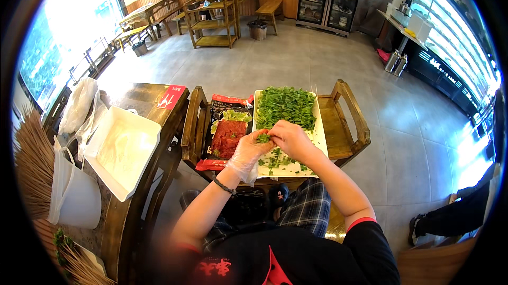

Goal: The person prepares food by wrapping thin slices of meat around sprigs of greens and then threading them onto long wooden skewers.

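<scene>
A small bunch of leafy green herb (263,138) is held between my two hands, over the near part of a white tray (321,150). My left hand (246,152), in a clear plastic glove, is closed around the bunch. The fingers of my right hand (292,138) pinch at its leaves, and no glove shows on that hand. Farther back in the tray lies a thick pile of green herb stems (286,107), while loose leaves (274,162) are scattered near me. Left of the tray, red chopped meat (227,139) sits beside lettuce leaves (236,116) in a dark tray (208,154).
The trays rest on a wooden stand with raised handles (353,115). On the wooden table (117,212) at left are an empty-looking white tray (123,147), a white bucket (79,195) and bamboo skewers (33,152). Another person's leg (450,219) shows at right; someone sits at the far table.
</scene>
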`<act>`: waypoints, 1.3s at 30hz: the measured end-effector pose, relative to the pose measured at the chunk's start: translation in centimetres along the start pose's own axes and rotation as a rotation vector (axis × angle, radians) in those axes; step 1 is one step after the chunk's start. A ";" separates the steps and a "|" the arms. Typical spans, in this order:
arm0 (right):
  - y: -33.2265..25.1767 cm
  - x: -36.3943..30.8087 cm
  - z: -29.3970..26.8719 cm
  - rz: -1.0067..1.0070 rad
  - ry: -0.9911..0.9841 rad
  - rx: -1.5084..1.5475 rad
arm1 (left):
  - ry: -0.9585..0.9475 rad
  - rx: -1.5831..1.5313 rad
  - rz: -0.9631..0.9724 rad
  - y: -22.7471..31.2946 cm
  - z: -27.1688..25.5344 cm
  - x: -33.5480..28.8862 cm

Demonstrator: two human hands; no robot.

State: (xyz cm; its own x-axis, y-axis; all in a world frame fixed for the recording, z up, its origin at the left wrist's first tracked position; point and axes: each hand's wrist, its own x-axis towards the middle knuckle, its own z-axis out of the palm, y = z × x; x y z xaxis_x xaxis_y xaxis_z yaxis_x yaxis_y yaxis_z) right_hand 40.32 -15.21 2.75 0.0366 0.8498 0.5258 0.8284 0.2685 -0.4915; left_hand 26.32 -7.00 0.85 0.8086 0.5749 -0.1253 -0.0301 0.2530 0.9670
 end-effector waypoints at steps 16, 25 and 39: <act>0.2 -1.1 -1.5 0.199 -0.078 0.248 | 0.145 -0.370 -0.010 0.0 -0.6 -0.4; -0.8 -0.6 0.4 0.005 0.071 0.105 | 0.021 -0.295 -0.019 -0.3 -0.3 -0.7; 3.3 -2.1 0.6 0.306 0.029 0.076 | 0.110 -0.271 -0.019 1.1 -1.4 -0.7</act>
State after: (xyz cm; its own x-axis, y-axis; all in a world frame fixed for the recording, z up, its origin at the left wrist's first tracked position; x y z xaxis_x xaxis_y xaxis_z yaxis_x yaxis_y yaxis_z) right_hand 42.68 -15.86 -0.37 0.2942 0.8834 0.3647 0.7328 0.0365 -0.6795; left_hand 24.94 -6.07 1.69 0.7423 0.6452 -0.1807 -0.1829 0.4545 0.8717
